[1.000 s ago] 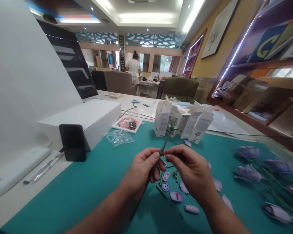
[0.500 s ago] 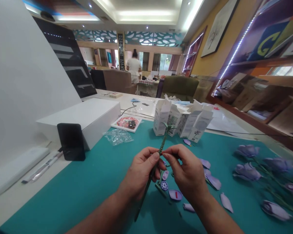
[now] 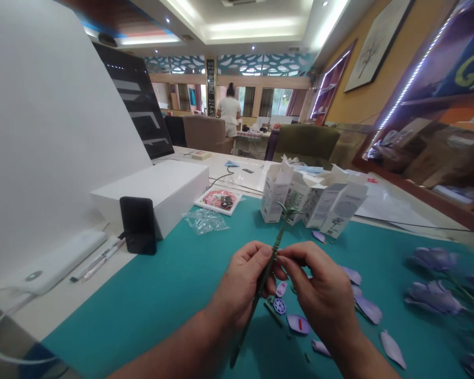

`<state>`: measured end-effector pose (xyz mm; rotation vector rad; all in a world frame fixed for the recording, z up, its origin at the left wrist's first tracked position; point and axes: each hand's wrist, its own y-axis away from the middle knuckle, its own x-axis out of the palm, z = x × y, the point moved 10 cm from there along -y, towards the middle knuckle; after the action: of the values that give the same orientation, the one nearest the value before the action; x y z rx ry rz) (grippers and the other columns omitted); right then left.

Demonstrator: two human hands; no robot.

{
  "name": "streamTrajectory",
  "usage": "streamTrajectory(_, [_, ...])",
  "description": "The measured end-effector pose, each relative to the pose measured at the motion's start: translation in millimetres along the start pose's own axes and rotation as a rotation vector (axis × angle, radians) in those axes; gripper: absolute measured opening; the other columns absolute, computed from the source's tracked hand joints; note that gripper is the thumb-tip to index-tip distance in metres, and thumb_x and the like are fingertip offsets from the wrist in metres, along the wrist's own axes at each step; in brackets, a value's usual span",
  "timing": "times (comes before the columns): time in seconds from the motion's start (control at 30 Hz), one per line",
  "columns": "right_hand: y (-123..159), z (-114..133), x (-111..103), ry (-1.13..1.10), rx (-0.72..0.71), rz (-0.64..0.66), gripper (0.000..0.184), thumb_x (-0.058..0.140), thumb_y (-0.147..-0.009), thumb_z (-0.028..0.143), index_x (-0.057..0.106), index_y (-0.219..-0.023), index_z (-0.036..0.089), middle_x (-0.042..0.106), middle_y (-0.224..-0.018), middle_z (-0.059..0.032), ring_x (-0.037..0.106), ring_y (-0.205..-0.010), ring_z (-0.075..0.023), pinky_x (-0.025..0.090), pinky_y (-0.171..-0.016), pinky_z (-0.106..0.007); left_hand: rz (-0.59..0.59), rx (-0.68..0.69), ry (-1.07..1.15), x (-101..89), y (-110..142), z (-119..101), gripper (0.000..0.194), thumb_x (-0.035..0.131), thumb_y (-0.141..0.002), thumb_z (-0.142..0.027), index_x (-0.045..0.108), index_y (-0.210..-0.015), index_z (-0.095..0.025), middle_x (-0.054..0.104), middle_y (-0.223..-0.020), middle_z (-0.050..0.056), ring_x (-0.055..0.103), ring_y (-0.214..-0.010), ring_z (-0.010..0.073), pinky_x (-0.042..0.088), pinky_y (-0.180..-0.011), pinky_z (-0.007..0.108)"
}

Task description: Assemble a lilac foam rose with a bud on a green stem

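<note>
A long dark-green artificial flower stem [image 3: 256, 299] slants up across the middle, with small green leaves at its top. Wrapped around its middle is my left hand [image 3: 243, 287], thumb lying along it. The fingers of my right hand [image 3: 324, 287] are pinched together right beside the stem, just above my left fingers; what they hold is too small to make out. Below the hands lie a purple spoked disc [image 3: 279, 306], a purple petal with a red mark [image 3: 299, 324] and a short green stem piece [image 3: 274, 314].
Loose purple petals [image 3: 368, 309] are scattered right of my hands, with assembled purple flowers [image 3: 434, 297] farther right. Opened white boxes [image 3: 275, 192] stand behind. Crumpled clear plastic [image 3: 206, 221], a black phone [image 3: 138, 225] and a white box [image 3: 181, 197] sit left. A person [image 3: 229, 109] stands far back.
The view has turned a little to the left, so everything appears farther right. Both hands keep nearly the same pose on and beside the stem.
</note>
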<state>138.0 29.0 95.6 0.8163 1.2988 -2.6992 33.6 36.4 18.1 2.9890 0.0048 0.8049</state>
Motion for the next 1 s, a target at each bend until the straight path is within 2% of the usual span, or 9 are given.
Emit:
streamTrajectory(0.23, [-1, 3, 2, 0.014, -0.071, 0.044, 0.015, 0.055, -0.091, 0.022, 0.060, -0.077, 0.025, 0.066, -0.070, -0.0010, 0.062, -0.064, -0.0160, 0.049, -0.058, -0.027, 0.045, -0.058, 0.061, 3.0, 0, 6, 0.039, 0.073, -0.072, -0.051, 0.053, -0.070, -0.017, 0.061, -0.055, -0.002, 0.042, -0.039, 0.0046, 0.026, -0.040, 0.019])
streamTrajectory(0.37, [0, 3, -1, -0.034, -0.057, -0.007, 0.016, 0.055, -0.091, 0.019, 0.060, -0.077, 0.023, 0.065, -0.070, -0.0007, 0.061, -0.066, -0.0153, 0.049, -0.061, -0.026, 0.055, -0.098, 0.090, 3.4, -2, 11, 0.039, 0.075, -0.071, -0.049, 0.053, -0.070, -0.017, 0.060, -0.054, -0.003, 0.042, -0.037, 0.0039, 0.025, -0.039, 0.018])
streamTrajectory(0.63, [-4, -5, 2, -0.107, -0.001, 0.052, 0.014, 0.059, -0.088, 0.015, 0.064, -0.077, 0.022, 0.068, -0.072, 0.0000, 0.062, -0.068, -0.0142, 0.049, -0.064, -0.024, 0.085, -0.166, 0.167, 6.2, -3, 16, 0.037, 0.078, -0.069, -0.043, 0.053, -0.068, -0.016, 0.058, -0.054, -0.005, 0.040, -0.037, 0.0025, 0.026, -0.038, 0.016])
streamTrajectory(0.93, [-4, -11, 5, -0.120, 0.059, 0.032, 0.014, 0.058, -0.085, 0.015, 0.064, -0.074, 0.020, 0.066, -0.071, -0.0012, 0.061, -0.069, -0.0142, 0.048, -0.067, -0.026, 0.044, -0.182, 0.139, 4.8, -4, 18, 0.028, 0.074, -0.076, -0.034, 0.057, -0.068, -0.014, 0.055, -0.055, -0.005, 0.040, -0.038, 0.0019, 0.031, -0.039, 0.014])
streamTrajectory(1.0, [-6, -14, 3, -0.144, 0.069, 0.049, 0.012, 0.058, -0.085, 0.016, 0.066, -0.076, 0.020, 0.068, -0.073, -0.0016, 0.062, -0.071, -0.0141, 0.048, -0.068, -0.026, 0.025, -0.226, 0.136, 4.1, -5, 21, 0.022, 0.068, -0.082, -0.028, 0.058, -0.069, -0.013, 0.054, -0.054, -0.005, 0.039, -0.038, 0.0021, 0.032, -0.038, 0.014])
